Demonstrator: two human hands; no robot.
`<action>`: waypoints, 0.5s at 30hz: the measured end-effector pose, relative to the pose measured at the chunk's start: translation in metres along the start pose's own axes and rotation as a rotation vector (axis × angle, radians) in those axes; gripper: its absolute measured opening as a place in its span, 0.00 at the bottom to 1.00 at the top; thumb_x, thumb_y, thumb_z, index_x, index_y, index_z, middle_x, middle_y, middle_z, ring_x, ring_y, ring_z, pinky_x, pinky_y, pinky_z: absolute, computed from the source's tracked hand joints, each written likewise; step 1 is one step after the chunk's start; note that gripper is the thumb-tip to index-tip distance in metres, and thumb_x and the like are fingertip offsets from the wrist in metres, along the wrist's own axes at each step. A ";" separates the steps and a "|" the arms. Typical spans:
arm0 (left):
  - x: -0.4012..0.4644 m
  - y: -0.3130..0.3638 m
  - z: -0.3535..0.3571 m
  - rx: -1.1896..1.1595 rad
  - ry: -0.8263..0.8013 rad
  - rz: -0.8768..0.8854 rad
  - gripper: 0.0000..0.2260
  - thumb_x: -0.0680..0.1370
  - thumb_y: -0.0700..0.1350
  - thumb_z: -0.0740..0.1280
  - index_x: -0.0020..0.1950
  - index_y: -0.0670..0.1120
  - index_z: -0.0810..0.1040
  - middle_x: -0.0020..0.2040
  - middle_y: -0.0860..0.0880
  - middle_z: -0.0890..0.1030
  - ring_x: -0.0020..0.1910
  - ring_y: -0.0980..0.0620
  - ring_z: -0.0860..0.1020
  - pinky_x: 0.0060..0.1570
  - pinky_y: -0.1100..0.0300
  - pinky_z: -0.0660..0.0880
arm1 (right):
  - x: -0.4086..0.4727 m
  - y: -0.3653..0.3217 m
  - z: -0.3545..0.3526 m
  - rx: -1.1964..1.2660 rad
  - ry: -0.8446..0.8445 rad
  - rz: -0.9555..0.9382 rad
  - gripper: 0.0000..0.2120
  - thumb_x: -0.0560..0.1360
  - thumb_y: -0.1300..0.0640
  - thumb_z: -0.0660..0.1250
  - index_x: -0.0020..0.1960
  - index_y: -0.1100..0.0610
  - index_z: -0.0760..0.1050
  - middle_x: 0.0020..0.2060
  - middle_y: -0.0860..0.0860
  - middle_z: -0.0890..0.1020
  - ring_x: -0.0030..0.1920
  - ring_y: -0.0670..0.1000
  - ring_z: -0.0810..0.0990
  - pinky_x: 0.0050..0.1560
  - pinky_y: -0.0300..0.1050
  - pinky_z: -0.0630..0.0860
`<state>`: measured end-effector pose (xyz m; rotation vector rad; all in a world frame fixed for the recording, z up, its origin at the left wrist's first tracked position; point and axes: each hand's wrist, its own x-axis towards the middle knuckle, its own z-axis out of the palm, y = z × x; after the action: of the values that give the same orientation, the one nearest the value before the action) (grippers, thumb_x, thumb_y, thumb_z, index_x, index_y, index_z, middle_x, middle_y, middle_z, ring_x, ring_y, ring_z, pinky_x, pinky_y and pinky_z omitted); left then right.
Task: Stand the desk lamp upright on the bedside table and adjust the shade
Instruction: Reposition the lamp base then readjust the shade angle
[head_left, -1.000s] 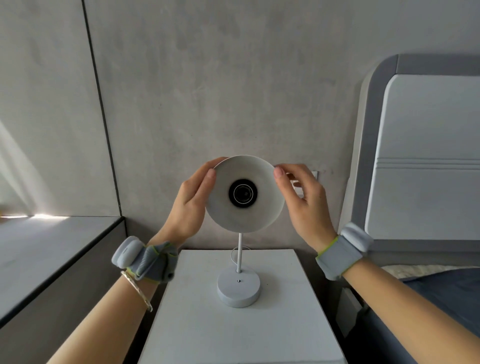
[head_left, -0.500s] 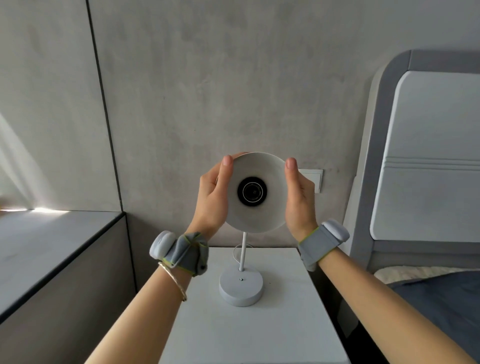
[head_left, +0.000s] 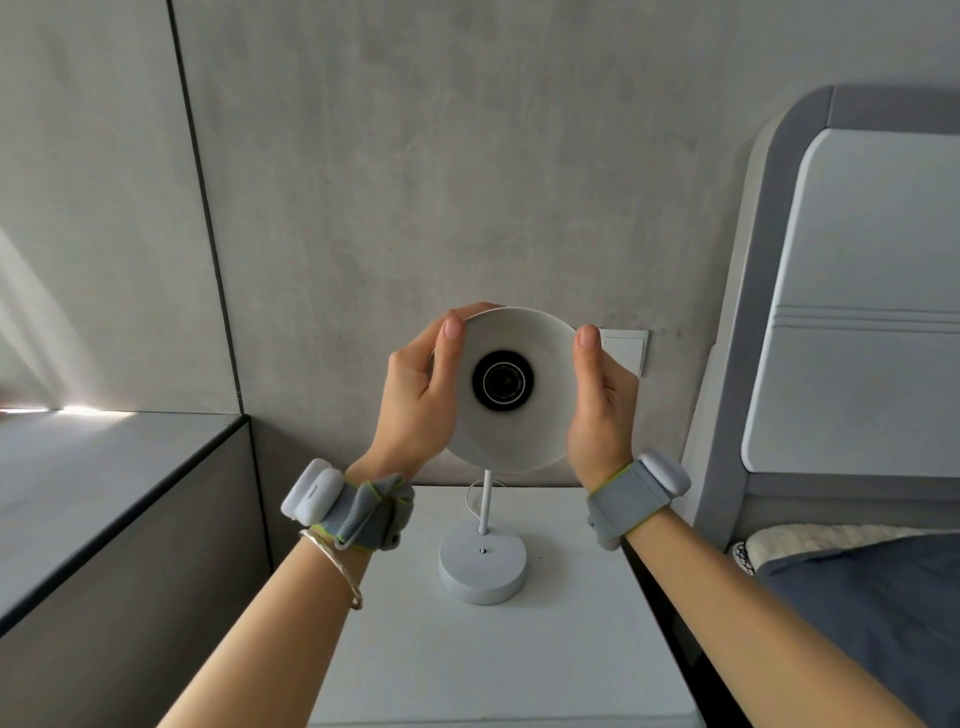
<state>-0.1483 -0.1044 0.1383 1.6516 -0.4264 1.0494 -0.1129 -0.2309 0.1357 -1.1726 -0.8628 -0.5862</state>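
Observation:
A white desk lamp stands upright on the white bedside table. Its round base rests near the back of the tabletop and a thin stem rises from it. The round white shade faces me, showing the dark bulb socket in its middle. My left hand grips the shade's left rim, thumb on the front. My right hand grips the right rim the same way. A white cord loops behind the stem.
A grey concrete wall stands close behind the lamp, with a white wall switch beside the shade. A grey padded headboard and a bed with blue bedding lie to the right. A grey ledge runs along the left.
Both hands slid from fingertip holds on the shade's upper edges to grips along its sides. The camera moved left, so the lamp sits more to the right in view.

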 end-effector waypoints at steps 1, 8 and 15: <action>0.000 0.001 0.000 0.007 -0.003 0.006 0.16 0.82 0.47 0.51 0.51 0.60 0.76 0.46 0.70 0.81 0.48 0.69 0.78 0.48 0.76 0.70 | -0.001 0.000 0.000 0.003 0.002 -0.006 0.32 0.80 0.66 0.51 0.28 0.37 0.75 0.22 0.31 0.74 0.28 0.30 0.72 0.30 0.20 0.65; -0.004 0.005 0.000 0.060 0.009 0.025 0.15 0.81 0.49 0.51 0.50 0.61 0.76 0.46 0.71 0.80 0.48 0.71 0.77 0.47 0.78 0.68 | -0.004 0.001 -0.001 0.001 -0.002 -0.020 0.32 0.80 0.66 0.51 0.30 0.37 0.76 0.23 0.30 0.75 0.29 0.29 0.73 0.31 0.19 0.65; 0.000 0.009 0.003 0.086 0.050 -0.011 0.14 0.81 0.46 0.52 0.49 0.58 0.77 0.41 0.73 0.79 0.45 0.74 0.76 0.43 0.80 0.67 | 0.006 0.002 -0.006 -0.096 -0.034 -0.014 0.30 0.80 0.63 0.53 0.28 0.36 0.75 0.22 0.32 0.74 0.27 0.31 0.72 0.31 0.20 0.65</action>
<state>-0.1537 -0.1108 0.1437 1.6978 -0.3424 1.1118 -0.1064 -0.2360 0.1386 -1.2676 -0.8804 -0.6256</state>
